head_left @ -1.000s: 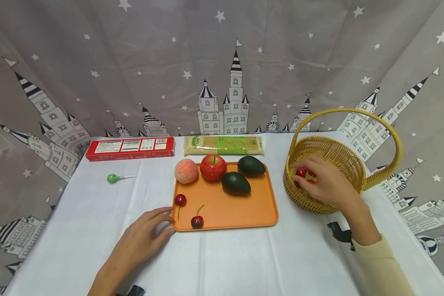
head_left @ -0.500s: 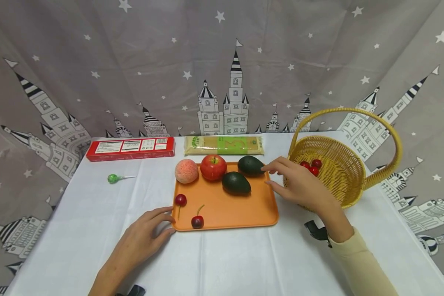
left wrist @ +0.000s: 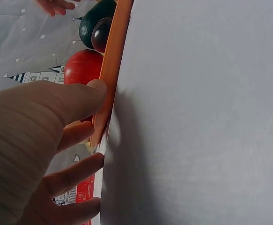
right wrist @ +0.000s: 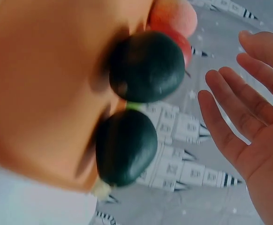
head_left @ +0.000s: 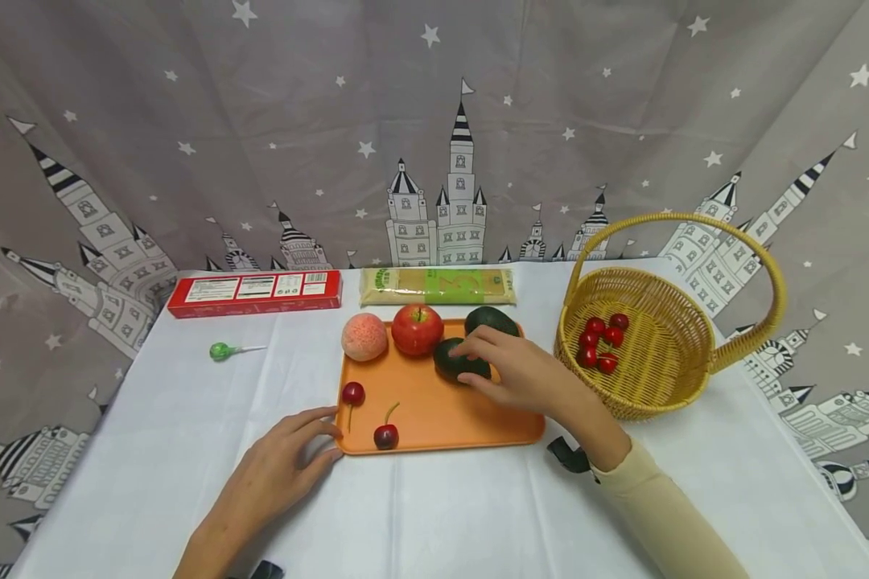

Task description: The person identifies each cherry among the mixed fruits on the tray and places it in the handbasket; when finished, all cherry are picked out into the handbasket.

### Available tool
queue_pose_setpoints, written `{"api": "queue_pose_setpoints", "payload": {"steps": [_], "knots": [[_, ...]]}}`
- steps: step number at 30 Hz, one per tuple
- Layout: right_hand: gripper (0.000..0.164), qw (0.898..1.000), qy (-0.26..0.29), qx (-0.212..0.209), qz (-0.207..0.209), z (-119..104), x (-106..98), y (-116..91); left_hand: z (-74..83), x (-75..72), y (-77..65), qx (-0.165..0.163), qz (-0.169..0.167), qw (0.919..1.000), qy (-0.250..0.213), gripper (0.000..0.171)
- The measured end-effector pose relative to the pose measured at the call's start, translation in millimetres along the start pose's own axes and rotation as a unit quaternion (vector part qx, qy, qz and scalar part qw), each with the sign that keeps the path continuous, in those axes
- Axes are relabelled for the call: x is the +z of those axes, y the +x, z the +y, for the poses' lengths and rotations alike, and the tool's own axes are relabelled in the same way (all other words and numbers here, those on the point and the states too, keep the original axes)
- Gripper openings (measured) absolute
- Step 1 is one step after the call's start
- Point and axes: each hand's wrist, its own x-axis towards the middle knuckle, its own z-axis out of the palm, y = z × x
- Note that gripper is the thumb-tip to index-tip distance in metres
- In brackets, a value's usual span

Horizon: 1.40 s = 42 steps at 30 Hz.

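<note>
My left hand touches the front-left corner of the orange tray with thumb and fingertips; in the left wrist view its thumb lies against the tray's edge. Two cherries with stems, one cherry and another cherry, lie near that corner. My right hand hovers over the tray's right side with loosely spread fingers, holding nothing. Below it are the front avocado and the back avocado; the right wrist view shows a gap between fingers and avocados. A red apple and a peach sit behind.
To the tray's right stands a wicker basket with a tall arched handle, several cherries inside. Behind the tray lies a green-and-clear noodle packet. At left are a red box and a green lollipop.
My right hand has come out of the basket, leaving a cherry cluster there, and has moved left over the avocados. My left hand stays at the tray's corner.
</note>
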Motion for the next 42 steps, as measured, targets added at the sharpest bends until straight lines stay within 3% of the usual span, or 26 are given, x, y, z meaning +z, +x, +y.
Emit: {"api": "queue_pose_setpoints", "payload": {"steps": [7,20,31,42], "knots": [[0.029,0.999,-0.003,-0.041,-0.015,-13,19,16,-1.0,0.2,-3.0,-0.003,-0.009,1.0,-0.003,0.027],[0.034,0.996,-0.018,-0.039,-0.074,-40,41,42,-0.5,1.0,-4.6,-0.007,-0.008,0.9999,-0.002,0.026],[0.034,0.995,0.014,-0.036,-0.095,-43,60,57,-0.8,-0.7,-1.1,-0.002,-0.003,1.0,-0.003,0.025],[0.034,0.993,0.004,-0.055,-0.108,-48,75,74,-1.8,-1.8,-0.5,0.0,-0.004,1.0,-0.005,0.025]]}}
